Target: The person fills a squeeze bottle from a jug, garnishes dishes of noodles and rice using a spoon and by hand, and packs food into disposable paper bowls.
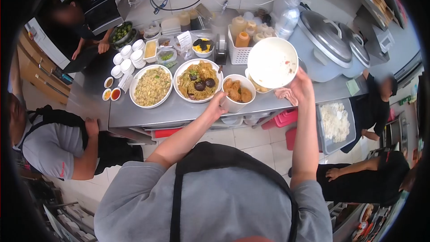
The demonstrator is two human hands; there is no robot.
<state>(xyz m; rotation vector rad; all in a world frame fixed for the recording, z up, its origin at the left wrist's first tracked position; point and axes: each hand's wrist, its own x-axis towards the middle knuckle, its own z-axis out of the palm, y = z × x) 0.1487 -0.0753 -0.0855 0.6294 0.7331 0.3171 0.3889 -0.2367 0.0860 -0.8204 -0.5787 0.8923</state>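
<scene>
My right hand (303,86) grips the lower right rim of a white bowl (272,62), tilted up with small food bits on its inner surface. My left hand (217,106) is at the left side of a white tub (238,104) holding browned food pieces, its fingers around the wall. Partly behind the raised bowl sits another white bowl (251,75). Left of the tub are a plate of noodles with dark mushrooms (197,80) and a plate of fried rice (151,87). A pinkish cloth (285,94) lies near my right hand.
Sauce cups (115,93) and stacked white cups (127,65) stand left. A bottle basket (234,54) and large lidded pots (325,36) are behind. A rice bin (336,127) is at right. Co-workers stand left (58,143) and right (371,107).
</scene>
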